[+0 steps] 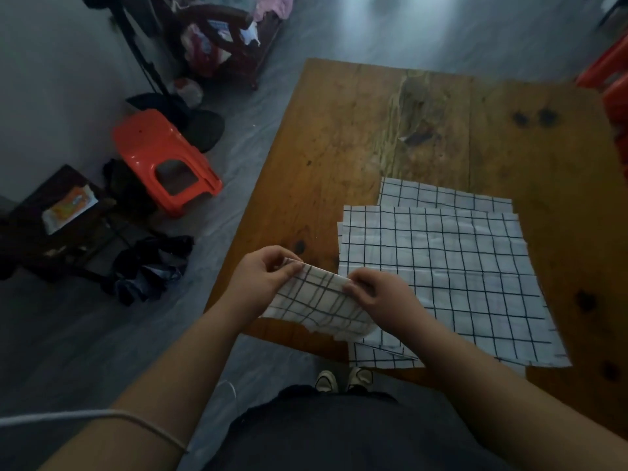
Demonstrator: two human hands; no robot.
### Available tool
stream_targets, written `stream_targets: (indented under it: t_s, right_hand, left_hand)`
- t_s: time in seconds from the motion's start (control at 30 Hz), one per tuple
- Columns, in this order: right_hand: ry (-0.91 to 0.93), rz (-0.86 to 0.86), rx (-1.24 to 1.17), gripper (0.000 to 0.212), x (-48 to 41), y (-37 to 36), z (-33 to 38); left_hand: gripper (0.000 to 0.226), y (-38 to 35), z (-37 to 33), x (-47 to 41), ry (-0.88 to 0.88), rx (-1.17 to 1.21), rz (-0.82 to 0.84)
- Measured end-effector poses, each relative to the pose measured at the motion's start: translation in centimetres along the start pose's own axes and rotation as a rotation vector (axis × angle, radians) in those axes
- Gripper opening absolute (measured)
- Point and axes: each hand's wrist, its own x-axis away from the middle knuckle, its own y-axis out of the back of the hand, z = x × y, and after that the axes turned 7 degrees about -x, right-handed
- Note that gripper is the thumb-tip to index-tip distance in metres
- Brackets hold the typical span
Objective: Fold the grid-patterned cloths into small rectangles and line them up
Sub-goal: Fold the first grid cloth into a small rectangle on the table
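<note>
A folded white cloth with a dark grid point(319, 304) is held above the near left edge of the wooden table point(356, 130). My left hand point(261, 277) pinches its upper left corner. My right hand point(377, 297) pinches its upper right edge. The lower part of the cloth hangs loose past the table's front edge. To the right, a pile of several flat grid-patterned cloths point(452, 266) lies spread on the table, with edges of lower sheets showing at the back and front.
An orange plastic stool point(163, 158) lies tipped on the grey floor to the left, beside dark clothes and a low dark table with a packet on it. More orange stools point(611, 73) stand at the right edge. My shoes point(343, 379) show below the table.
</note>
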Motion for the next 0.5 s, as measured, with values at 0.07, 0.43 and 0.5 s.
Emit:
stream_targets:
  t_s: [0.07, 0.43, 0.5]
  right_hand:
    - [-0.024, 0.039, 0.005, 0.013, -0.5, 0.5, -0.3]
    - [-0.431, 0.166, -0.443, 0.025, -6.8, -2.1, -2.3]
    - [-0.59, 0.062, -0.736, 0.033, -7.3, -3.6, -3.3]
  left_hand:
    - [0.009, 0.2, 0.6, -0.3, 0.04, 0.031, -0.038]
    - [0.009, 3.6, 7.0, -4.4, 0.327, 0.247, -0.173]
    - [0.012, 3.7, 8.8, -5.7, 0.411, 0.231, -0.143]
